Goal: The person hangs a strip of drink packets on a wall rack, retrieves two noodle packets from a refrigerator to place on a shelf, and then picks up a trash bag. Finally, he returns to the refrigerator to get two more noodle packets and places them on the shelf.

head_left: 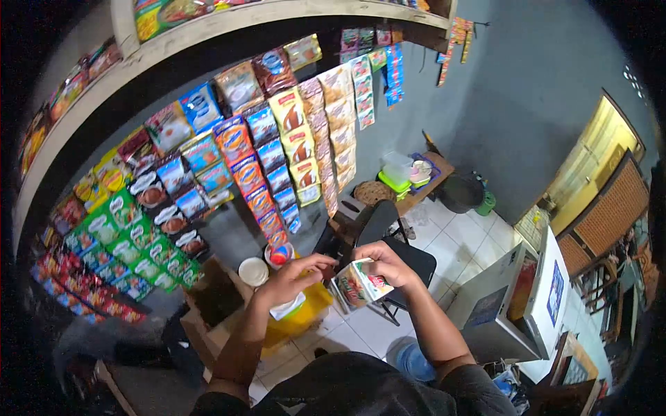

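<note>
In the middle of the head view, my right hand [387, 267] grips a small printed carton [352, 291] by its upper right side. White, green and red show on the carton, but its lettering is too small to read. To the left of it, my left hand [295, 281] has its fingers stretched toward the carton with the thumb apart. A narrow gap seems to lie between those fingertips and the carton, and I see nothing in that hand. Below my left hand is a yellow surface [316, 308] with a white item on it.
Strips of hanging sachets [302, 145] line the wall under a shelf [229, 24]. A black chair [413, 263] stands beyond my hands. An open white chest freezer [479, 305] is at right, a blue water jug [414, 362] near my body. A white-lidded tub [253, 272] stands left.
</note>
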Tool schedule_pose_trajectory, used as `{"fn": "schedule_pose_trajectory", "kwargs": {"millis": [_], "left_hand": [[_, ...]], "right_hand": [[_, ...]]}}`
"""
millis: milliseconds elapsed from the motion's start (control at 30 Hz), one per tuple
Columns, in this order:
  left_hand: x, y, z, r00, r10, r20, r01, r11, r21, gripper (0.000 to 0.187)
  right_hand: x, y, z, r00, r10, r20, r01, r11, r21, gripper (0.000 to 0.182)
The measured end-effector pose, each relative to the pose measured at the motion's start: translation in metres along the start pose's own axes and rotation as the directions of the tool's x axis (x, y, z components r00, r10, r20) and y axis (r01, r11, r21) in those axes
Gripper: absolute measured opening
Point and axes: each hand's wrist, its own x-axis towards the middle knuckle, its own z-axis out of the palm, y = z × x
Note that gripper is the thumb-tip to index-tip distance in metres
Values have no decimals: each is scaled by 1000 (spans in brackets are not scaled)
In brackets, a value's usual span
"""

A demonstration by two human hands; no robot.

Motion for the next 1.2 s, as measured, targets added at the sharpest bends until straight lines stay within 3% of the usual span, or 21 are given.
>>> {"fn": "schedule_pose_trajectory", "kwargs": {"millis": [67,133,200,267,300,333,400,467,533,567,600,667,733,800,867,933,967,1033,1067,1133,1200], "left_hand": [[16,-21,0,999,-39,23,41,996,-79,54],[34,-39,7,991,83,-103,-80,996,33,58],[47,-58,15,988,73,-133,-68,997,42,65],[65,-78,19,942,312,-123,-232,872,431,68],[70,-88,23,974,177,-143,-127,944,305,69],[76,-94,24,979,133,-156,-73,937,342,58],[84,-94,27,962,219,-163,-180,958,221,42],[90,-95,31,965,180,-191,-169,983,69,28],[102,-103,30,985,-56,-164,74,992,106,24],[108,-107,34,971,70,-229,-42,991,124,23],[118,-109,34,953,100,-285,-86,994,61,20],[127,-109,34,896,8,-443,37,995,92,17],[141,-82,35,848,54,-528,-11,996,84,17],[156,-70,33,749,229,-622,-95,966,241,17],[169,-68,30,704,248,-665,-64,955,289,16],[177,-56,28,651,355,-670,-53,903,427,16],[182,-48,31,605,449,-657,-117,867,485,18],[184,-39,33,585,479,-655,-91,841,534,19],[184,-37,33,571,514,-640,-77,809,582,20],[185,-27,33,543,520,-659,-81,814,576,22],[179,-9,34,614,577,-539,-54,711,701,23]], "right_hand": [[9,-6,-3,999,10,-48,-10,1000,-4,23],[16,-10,-11,1000,19,21,-18,998,-61,24],[25,-14,-9,1000,-3,4,3,999,-39,29],[34,-30,-12,980,-132,150,140,989,-47,38],[34,-38,-14,980,-76,185,93,992,-85,48],[41,-31,-19,961,-173,217,200,973,-113,53],[42,-35,-29,949,-176,263,205,975,-86,57],[40,-29,-43,941,-223,253,258,960,-112,58],[36,-28,-63,931,-263,253,296,950,-100,58],[31,-26,-78,936,-219,277,256,961,-106,56],[29,-27,-89,931,-221,289,260,960,-103,56],[23,-25,-109,899,-399,182,413,909,-50,51],[11,-18,-139,908,-364,205,386,919,-76,48],[4,-16,-161,928,-304,213,322,946,-50,47],[0,3,-181,951,-226,209,196,969,152,47],[6,10,-196,947,-225,227,199,971,134,42],[12,12,-198,951,-230,205,209,971,117,36],[26,16,-199,958,-225,181,218,974,57,17],[33,15,-199,966,-212,149,226,971,-83,15],[45,19,-185,945,-317,-85,281,915,-289,23],[53,22,-174,916,-384,-113,334,889,-314,33]]}}
